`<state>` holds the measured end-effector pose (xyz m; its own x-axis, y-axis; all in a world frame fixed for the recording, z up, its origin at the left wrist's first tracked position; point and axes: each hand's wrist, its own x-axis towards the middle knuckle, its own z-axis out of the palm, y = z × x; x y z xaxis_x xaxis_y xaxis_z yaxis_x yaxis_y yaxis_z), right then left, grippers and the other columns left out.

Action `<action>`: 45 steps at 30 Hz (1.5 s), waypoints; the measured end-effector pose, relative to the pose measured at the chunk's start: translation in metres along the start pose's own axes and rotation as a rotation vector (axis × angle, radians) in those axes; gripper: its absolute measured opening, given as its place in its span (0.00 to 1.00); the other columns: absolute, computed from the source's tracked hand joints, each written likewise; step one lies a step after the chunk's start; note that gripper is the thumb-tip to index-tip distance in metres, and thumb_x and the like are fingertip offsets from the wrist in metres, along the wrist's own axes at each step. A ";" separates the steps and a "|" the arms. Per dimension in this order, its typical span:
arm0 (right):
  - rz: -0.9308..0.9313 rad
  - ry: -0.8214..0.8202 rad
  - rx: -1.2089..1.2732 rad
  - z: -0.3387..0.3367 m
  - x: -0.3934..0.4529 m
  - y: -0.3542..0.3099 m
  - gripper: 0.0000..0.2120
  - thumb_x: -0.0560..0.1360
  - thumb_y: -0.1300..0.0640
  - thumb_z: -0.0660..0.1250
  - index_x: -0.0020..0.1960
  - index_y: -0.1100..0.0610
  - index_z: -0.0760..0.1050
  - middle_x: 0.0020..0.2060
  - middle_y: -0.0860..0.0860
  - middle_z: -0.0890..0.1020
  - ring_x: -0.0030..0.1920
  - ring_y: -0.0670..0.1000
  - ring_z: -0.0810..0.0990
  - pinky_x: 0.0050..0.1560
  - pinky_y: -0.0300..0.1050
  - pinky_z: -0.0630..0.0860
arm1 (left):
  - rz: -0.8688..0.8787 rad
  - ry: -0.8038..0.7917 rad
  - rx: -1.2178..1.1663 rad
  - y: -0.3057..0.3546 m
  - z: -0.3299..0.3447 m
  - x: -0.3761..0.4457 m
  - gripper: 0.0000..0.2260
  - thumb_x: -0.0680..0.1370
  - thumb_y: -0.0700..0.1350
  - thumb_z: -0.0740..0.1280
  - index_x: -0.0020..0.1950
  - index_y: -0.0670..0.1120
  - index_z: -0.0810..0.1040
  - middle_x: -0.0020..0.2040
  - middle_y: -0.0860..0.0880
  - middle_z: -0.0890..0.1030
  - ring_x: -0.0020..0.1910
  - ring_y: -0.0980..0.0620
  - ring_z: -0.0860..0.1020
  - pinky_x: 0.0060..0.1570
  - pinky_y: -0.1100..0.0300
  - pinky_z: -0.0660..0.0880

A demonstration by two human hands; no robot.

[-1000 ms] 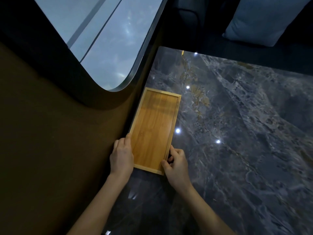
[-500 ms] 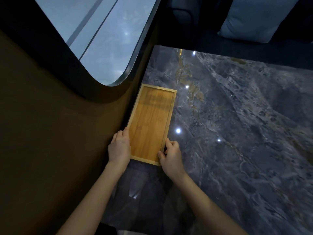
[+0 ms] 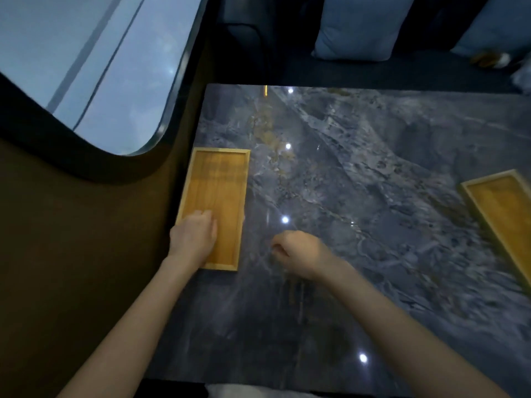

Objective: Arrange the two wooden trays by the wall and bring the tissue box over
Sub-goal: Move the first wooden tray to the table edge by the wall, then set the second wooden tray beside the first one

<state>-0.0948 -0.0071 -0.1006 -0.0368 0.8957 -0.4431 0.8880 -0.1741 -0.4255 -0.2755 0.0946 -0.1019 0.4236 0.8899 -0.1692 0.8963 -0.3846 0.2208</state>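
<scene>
First tray parked at the wall; second one waits.

The left hand point(image 3: 193, 239) lies loosely curled on the near wooden tray point(image 3: 219, 196) at nine o'clock, gripping nothing. The right hand point(image 3: 298, 251) hovers half-closed and empty. The next move is probably a reach to three o'clock for the second tray point(image 3: 502, 214) across bare marble table point(image 3: 359, 182). No tissue box shows.

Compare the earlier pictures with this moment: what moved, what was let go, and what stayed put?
The right hand has let go of the wooden tray and moved right, over the table. The left hand has shifted onto the tray's near left corner. The tray stays flat against the wall.
</scene>
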 end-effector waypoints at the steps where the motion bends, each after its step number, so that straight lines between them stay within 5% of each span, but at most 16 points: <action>1: 0.005 -0.004 -0.038 -0.005 -0.007 0.008 0.12 0.76 0.57 0.55 0.53 0.60 0.73 0.54 0.59 0.78 0.56 0.60 0.76 0.53 0.52 0.73 | 0.046 -0.017 -0.007 0.012 -0.001 0.003 0.12 0.78 0.46 0.57 0.51 0.42 0.76 0.50 0.41 0.80 0.47 0.42 0.78 0.43 0.51 0.76; 19: 0.400 0.393 -0.100 -0.061 -0.219 0.252 0.12 0.74 0.57 0.60 0.56 0.58 0.74 0.54 0.57 0.79 0.58 0.59 0.75 0.51 0.51 0.74 | 0.513 -0.064 -0.141 0.323 0.036 0.016 0.17 0.78 0.49 0.54 0.55 0.39 0.75 0.53 0.38 0.78 0.56 0.38 0.75 0.51 0.45 0.74; 24: 0.582 0.573 -0.004 -0.055 -0.261 0.319 0.13 0.73 0.61 0.62 0.58 0.61 0.73 0.50 0.60 0.79 0.55 0.62 0.75 0.51 0.54 0.75 | 0.508 -0.165 -0.253 0.407 0.075 0.007 0.17 0.78 0.44 0.58 0.65 0.36 0.68 0.62 0.35 0.73 0.63 0.37 0.70 0.62 0.48 0.67; 29: 0.781 0.688 0.150 -0.042 -0.281 0.373 0.16 0.74 0.61 0.61 0.61 0.63 0.69 0.57 0.61 0.75 0.61 0.61 0.70 0.57 0.56 0.72 | 0.469 -0.111 -0.259 0.464 0.124 -0.011 0.25 0.77 0.49 0.56 0.68 0.33 0.64 0.68 0.33 0.68 0.68 0.35 0.65 0.70 0.47 0.60; 33: 0.911 0.718 0.210 -0.031 -0.285 0.400 0.20 0.76 0.60 0.60 0.67 0.62 0.64 0.64 0.60 0.71 0.65 0.60 0.66 0.63 0.54 0.68 | 0.405 -0.144 -0.201 0.497 0.152 -0.021 0.30 0.79 0.52 0.56 0.73 0.35 0.52 0.75 0.37 0.56 0.75 0.41 0.52 0.74 0.51 0.48; 45: 0.893 0.748 0.543 -0.009 -0.293 0.443 0.17 0.76 0.62 0.60 0.64 0.64 0.69 0.56 0.63 0.73 0.60 0.61 0.68 0.61 0.46 0.63 | 0.135 -0.123 -0.209 0.529 0.186 -0.029 0.34 0.76 0.51 0.62 0.73 0.36 0.50 0.76 0.38 0.54 0.74 0.39 0.53 0.72 0.44 0.52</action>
<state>0.3136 -0.3427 -0.1518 0.8932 0.3626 -0.2661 0.1654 -0.8150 -0.5553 0.2103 -0.1800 -0.1586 0.5614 0.7927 -0.2378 0.7896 -0.4271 0.4405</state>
